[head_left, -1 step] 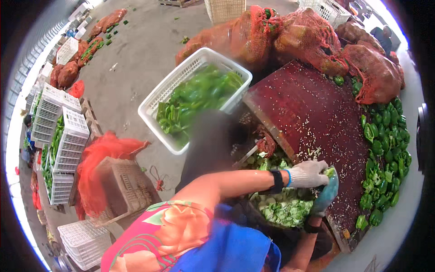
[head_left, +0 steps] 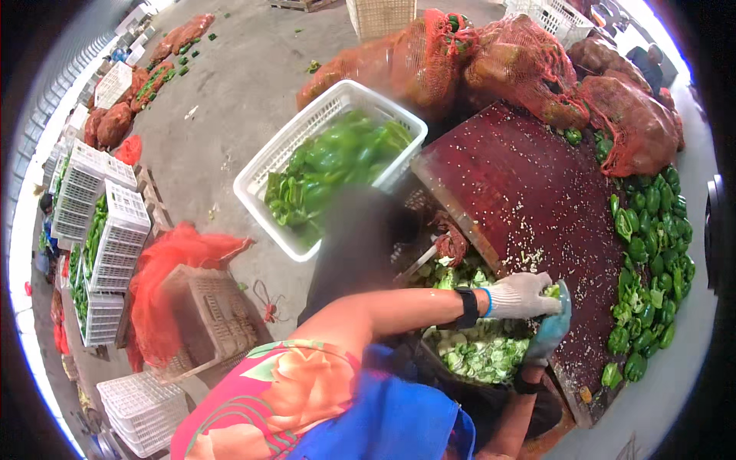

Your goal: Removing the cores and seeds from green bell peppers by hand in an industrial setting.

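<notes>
Right of centre in the frame, the left hand (head_left: 521,297) has its fingers curled on a bit of green pepper (head_left: 552,290). Right hand (head_left: 549,337) is just beside it, can't tell its grip. Looks like two-handed pepper work beside the green scraps (head_left: 481,359); next move probably calls for a steady hold.

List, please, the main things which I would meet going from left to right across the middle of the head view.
stacked white crates, red netting, open white crate, white-gloved left hand, heap of green peppers
</notes>
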### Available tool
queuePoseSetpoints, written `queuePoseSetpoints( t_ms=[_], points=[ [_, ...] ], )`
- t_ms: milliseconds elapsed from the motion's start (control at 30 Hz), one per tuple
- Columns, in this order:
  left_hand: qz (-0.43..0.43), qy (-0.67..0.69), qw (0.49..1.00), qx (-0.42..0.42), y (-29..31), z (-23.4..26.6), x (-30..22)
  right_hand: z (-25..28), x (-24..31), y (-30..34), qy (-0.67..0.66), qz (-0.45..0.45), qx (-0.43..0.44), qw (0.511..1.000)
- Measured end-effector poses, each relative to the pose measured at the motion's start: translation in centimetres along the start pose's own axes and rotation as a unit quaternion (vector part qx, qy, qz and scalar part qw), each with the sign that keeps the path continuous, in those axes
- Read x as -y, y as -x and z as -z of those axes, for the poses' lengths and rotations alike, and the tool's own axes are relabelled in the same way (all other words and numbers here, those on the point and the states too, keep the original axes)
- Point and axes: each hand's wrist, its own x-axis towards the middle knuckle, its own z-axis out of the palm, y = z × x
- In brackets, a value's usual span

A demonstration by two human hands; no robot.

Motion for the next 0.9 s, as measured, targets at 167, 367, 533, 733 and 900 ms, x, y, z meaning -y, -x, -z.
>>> queuePoseSetpoints(
  t_ms=[167, 367, 533, 733, 900],
  points=[
    [-0.028, 0.031, 0.994, -0.104, -0.5, -1.7, 2.5, -2.0, 0.1, 1.0, 0.128, 0.107, -0.025, 0.986],
    [-0.022, 0.056, 0.986, -0.157, 0.2, -3.5, 3.9, -0.4, -3.9, 3.6, 0.119, 0.041, -0.030, 0.992],
    [-0.012, 0.107, 0.986, -0.130, -0.2, -4.1, 5.2, -0.4, -4.2, 3.0, 0.191, 0.115, 0.018, 0.975],
    [-0.044, 0.171, 0.973, -0.149, -1.2, -4.9, 9.2, 0.5, -6.5, 0.8, 0.292, 0.257, 0.125, 0.913],
    [-0.083, 0.140, 0.980, -0.118, -3.0, -7.0, 11.3, 3.1, -13.0, 2.1, 0.096, 0.033, 0.031, 0.994]
  ],
)
